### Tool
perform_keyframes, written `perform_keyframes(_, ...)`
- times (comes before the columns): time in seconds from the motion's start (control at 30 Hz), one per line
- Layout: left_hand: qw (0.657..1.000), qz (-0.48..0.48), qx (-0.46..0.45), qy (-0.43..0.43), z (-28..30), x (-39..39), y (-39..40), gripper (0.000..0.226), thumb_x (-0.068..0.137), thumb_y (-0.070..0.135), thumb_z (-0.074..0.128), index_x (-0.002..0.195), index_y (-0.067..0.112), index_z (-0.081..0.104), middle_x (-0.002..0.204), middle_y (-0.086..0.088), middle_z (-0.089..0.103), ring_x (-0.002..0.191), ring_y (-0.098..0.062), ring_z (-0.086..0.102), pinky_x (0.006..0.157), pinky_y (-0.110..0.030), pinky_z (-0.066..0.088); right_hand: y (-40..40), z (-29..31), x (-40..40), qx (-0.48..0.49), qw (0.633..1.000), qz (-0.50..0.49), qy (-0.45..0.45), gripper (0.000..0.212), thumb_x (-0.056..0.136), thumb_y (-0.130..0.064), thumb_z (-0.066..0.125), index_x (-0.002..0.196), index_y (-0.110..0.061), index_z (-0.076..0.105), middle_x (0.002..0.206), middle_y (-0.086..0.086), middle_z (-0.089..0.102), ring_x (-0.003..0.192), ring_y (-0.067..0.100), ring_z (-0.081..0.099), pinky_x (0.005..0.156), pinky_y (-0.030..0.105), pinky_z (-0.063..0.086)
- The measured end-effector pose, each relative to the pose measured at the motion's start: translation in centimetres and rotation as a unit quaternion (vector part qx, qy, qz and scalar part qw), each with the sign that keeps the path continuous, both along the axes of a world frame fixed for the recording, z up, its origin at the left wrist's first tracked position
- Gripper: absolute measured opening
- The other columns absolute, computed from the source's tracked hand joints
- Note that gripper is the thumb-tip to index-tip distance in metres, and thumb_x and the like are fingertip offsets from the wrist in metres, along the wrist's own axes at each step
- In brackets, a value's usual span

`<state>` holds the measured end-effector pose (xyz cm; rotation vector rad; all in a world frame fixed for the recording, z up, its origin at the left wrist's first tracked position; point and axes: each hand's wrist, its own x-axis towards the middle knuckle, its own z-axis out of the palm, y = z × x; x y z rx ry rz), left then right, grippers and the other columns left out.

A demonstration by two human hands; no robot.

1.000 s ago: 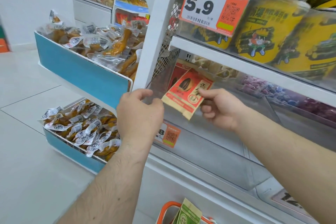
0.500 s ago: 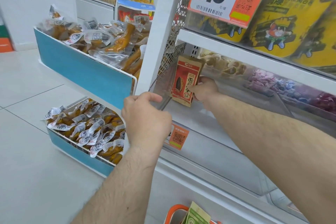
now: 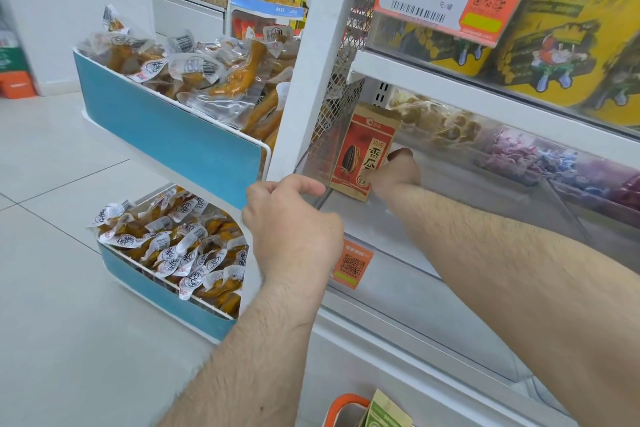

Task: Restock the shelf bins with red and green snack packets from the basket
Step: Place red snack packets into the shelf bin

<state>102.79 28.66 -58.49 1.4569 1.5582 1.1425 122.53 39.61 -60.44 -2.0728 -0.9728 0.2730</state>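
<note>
1. One red packet (image 3: 363, 152) and one green packet (image 3: 386, 411) show; the green one pokes from the orange-rimmed basket (image 3: 341, 407) at the near edge.
2. The red packet stands upright, long axis vertical, printed face toward the camera, in the far-left corner of the clear bin (image 3: 433, 218).
3. The right hand (image 3: 394, 173) pinches its right edge; the left hand (image 3: 291, 222) curls over the bin's near-left front rim.
4. Left of the white post (image 3: 311, 55), two blue trays hold bagged snacks.

Red packet positioned in clear shelf bin

Right hand (image 3: 393, 174) holds the red packet (image 3: 363, 152) upright inside the clear bin (image 3: 313, 163); left hand (image 3: 291, 229) grips the bin's front edge. A green packet (image 3: 384, 411) protrudes from the orange-rimmed basket (image 3: 341, 407) below.
</note>
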Motion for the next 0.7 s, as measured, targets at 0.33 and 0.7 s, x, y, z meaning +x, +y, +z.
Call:
perform_keyframes(0.33, 1.0, -0.002, -0.003, -0.007, -0.11, 0.08, 0.07, 0.035, 0.084, 0.002, 0.061, 0.104, 0.032, 0.062, 0.111, 0.008, 0.026, 0.106, -0.01, 0.022, 0.055, -0.012, 0.023, 0.48, 0.02, 0.2, 0.013, 0.998, -0.01, 0.056, 0.042, 0.081, -0.035, 0.079, 0.11, -0.012, 0.059, 0.098, 0.001, 0.07, 0.083, 0.018, 0.069, 0.054, 0.025, 0.047)
perform_keyframes(0.7, 1.0, -0.001, -0.006, -0.016, -0.16, 0.13, 0.05, 0.037, 0.083, 0.002, 0.063, 0.103, 0.033, 0.062, 0.112, 0.009, 0.026, 0.108, -0.01, 0.022, 0.055, -0.013, 0.024, 0.59, 0.05, 0.32, 0.047, 0.997, -0.026, 0.057, 0.024, 0.086, -0.034, 0.075, 0.087, -0.015, 0.061, 0.094, 0.006, 0.073, 0.082, 0.023, 0.072, 0.076, 0.041, 0.062)
